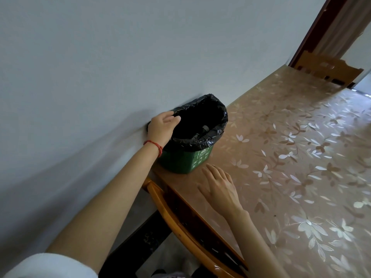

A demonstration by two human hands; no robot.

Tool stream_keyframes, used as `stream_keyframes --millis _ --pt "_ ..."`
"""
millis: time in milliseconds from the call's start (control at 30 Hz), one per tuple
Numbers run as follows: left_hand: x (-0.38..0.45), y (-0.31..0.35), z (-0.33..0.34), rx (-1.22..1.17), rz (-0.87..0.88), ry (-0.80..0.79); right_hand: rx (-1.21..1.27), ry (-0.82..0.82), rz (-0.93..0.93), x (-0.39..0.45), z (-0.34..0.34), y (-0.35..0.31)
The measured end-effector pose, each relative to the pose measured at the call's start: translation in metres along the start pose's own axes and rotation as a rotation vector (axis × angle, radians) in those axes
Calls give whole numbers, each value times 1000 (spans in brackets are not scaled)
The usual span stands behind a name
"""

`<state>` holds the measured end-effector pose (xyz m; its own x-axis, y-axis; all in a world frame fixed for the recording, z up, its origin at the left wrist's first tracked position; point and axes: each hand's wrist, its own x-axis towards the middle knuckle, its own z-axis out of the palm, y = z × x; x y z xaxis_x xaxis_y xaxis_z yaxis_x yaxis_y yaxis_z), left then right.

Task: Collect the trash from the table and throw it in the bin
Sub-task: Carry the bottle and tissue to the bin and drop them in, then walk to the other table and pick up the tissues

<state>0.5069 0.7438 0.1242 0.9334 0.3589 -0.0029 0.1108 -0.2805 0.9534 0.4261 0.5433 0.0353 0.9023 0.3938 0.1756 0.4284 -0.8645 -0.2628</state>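
Note:
A small green bin (185, 160) lined with a black bag (217, 117) stands on the table (291, 157) against the wall. Dark items lie at the bottom of the bag, hard to make out. My left hand (161, 128), with a red string at the wrist, grips the bin's rim on the wall side, fingers curled over the bag edge. My right hand (219, 185) lies flat and empty on the tabletop just in front of the bin, fingers straight.
The table carries a tan cloth with a pale leaf pattern. A wooden chair back (186, 229) sits at the table's near edge below my arms. Another wooden chair (329, 70) stands at the far end near a doorway. The grey wall (100, 67) runs along the left.

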Motion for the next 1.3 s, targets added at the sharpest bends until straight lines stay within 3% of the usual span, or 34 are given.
stream_keyframes --millis 133,267,567,867,1300 --pt "-30 -22 -13 149 122 -29 2 -25 -7 1 3 -2" --pt "-65 -50 -27 368 315 42 12 -42 -4 -1 5 -7" --pt "-103 -102 -34 852 459 -184 -32 -70 97 -29 11 -7" --pt "-126 -116 -3 892 516 -397 -86 -64 269 -84 4 10" --pt "-146 -89 88 936 632 -551 -68 -48 469 -152 -20 74"
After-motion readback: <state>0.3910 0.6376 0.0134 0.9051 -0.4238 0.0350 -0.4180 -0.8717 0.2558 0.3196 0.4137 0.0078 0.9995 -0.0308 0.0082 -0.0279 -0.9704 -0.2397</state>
